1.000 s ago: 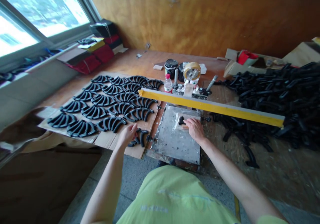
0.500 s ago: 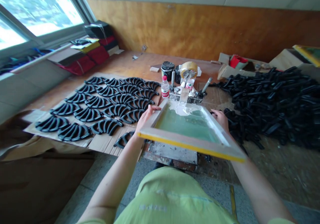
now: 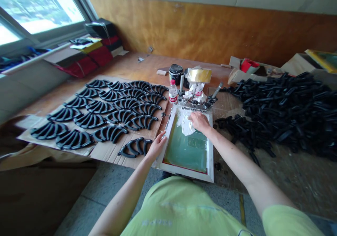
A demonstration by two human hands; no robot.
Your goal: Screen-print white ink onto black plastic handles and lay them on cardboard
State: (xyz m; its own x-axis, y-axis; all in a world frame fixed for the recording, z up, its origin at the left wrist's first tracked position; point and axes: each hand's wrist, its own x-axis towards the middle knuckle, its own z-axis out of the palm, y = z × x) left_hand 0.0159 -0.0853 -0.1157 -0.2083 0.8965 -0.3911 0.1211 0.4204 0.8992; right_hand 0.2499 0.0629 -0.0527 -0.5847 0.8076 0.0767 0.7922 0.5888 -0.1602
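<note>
Wooden bench (image 3: 123, 65) beneath cardboard (image 3: 105, 153) and black tub (image 3: 175, 74)

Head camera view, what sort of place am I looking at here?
Probably a small workshop, perhaps for screen printing: a framed green screen bears white paste, curved black parts lie in rows on cardboard, and a heap of black parts sits to the right.

Touching the framed screen (image 3: 184, 155) at nine o'clock with the left hand (image 3: 158, 145); holding the right hand (image 3: 201, 121) at one, beside white paste (image 3: 187, 128) at twelve.
</note>
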